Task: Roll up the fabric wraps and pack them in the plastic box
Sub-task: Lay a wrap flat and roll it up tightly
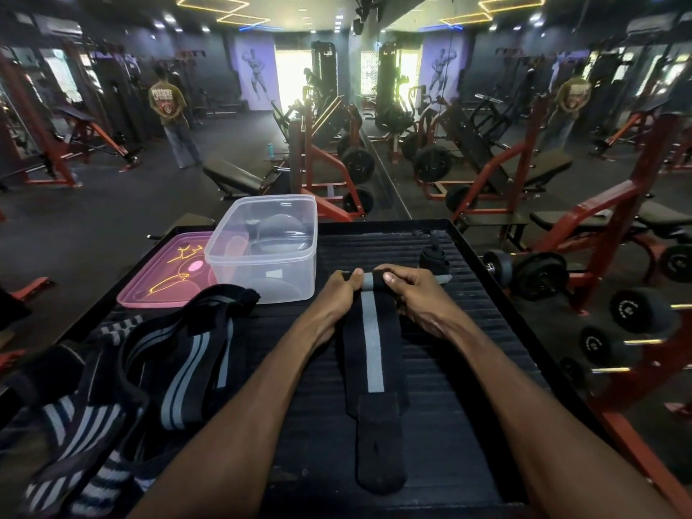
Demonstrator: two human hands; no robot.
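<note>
Head view: clear plastic box (262, 252) holds no wraps, sits on platform (468, 354). Just right of box, left hand (339, 290) & right hand (408, 290) pinch rolled end of black/grey wrap (370, 354). Pink lid (164, 271) left of box; rolled wrap (434, 262) further right.

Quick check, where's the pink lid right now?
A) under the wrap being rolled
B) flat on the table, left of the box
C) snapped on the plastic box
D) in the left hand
B: the pink lid lies flat on the table left of the open plastic box; both hands grip the wrap.
</note>
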